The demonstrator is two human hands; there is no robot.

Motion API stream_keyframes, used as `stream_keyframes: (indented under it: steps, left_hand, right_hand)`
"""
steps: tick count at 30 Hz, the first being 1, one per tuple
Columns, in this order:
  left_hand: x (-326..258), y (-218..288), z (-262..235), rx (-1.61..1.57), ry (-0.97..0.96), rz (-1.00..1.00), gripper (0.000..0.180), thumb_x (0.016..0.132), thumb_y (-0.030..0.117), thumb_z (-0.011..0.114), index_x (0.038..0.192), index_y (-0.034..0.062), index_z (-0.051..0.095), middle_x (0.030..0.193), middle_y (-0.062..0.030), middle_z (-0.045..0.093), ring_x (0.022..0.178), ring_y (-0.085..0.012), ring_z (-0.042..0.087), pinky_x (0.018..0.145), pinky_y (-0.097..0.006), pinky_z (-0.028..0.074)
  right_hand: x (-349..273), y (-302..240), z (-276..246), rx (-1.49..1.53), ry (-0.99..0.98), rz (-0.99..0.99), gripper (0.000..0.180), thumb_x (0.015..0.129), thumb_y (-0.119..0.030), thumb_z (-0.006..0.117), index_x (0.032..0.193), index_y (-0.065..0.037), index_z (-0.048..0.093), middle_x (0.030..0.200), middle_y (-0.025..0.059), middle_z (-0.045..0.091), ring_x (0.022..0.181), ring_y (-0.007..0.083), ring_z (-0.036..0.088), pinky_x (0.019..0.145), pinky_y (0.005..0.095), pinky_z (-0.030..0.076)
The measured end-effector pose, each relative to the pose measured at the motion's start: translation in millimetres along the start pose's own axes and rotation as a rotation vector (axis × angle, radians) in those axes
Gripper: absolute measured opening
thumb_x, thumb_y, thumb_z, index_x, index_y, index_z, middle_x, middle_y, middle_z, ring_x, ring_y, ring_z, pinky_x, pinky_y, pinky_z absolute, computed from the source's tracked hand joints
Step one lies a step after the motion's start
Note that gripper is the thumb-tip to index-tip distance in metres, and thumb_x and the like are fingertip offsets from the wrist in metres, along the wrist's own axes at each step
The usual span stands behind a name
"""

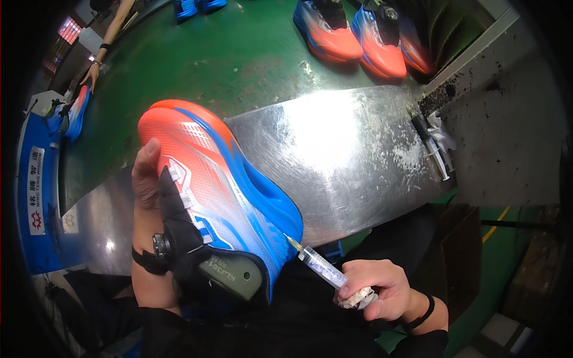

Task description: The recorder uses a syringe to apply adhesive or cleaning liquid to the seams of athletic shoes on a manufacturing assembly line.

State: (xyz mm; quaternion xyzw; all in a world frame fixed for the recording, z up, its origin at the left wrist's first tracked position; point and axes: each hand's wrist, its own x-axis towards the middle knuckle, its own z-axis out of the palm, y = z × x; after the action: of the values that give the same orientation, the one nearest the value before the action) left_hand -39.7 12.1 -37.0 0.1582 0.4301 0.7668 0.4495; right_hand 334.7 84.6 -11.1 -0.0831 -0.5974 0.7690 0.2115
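My left hand [147, 174] is closed around a sneaker [212, 158], orange-red at the toe and fading through white to blue at the heel. The shoe lies tilted on its side, with its blue sole edge facing right. A dark green shoe last [236, 277] fills its opening, and a black dial [160, 245] sits by the tongue. Between the fingers of my right hand [382, 289] is a clear syringe [322, 267]. Its needle tip reaches the seam between upper and sole near the heel. Something white and crumpled covers the plunger end under my thumb.
A shiny metal plate [262, 134] lies on the green table [227, 65]. Several similar sneakers [379, 51] stand at the back right. Another syringe [431, 146] rests at the plate's right edge. At far left, a co-worker's hand [92, 74] touches a sneaker [76, 116] near a blue machine [51, 238].
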Motion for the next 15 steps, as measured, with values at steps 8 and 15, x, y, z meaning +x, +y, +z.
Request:
stream_keyframes:
  steps: [8,15]
  left_hand:
    - [-10,18,-25,0.15,0.061,-0.08,0.038,0.085,0.02,0.061,0.116,-0.0012,0.052,0.108,-0.0117,0.062,0.095,-0.0212,0.062,0.085,-0.036,0.05]
    - [-48,21,-11,0.286,0.027,-0.095,0.045,0.085,0.028,0.059,0.117,-0.0023,0.049,0.11,-0.0162,0.06,0.098,-0.0267,0.061,0.089,-0.04,0.049]
  right_hand:
    - [-7,7,-5,0.01,0.025,-0.039,0.038,0.08,-0.029,0.071,0.103,-0.001,0.063,0.086,0.0083,0.064,0.065,0.0175,0.051,0.058,0.0287,0.04]
    - [4,12,-5,-0.111,0.017,-0.099,0.034,0.076,-0.021,0.074,0.103,-0.003,0.064,0.088,0.007,0.064,0.069,0.0193,0.054,0.061,0.0291,0.041]
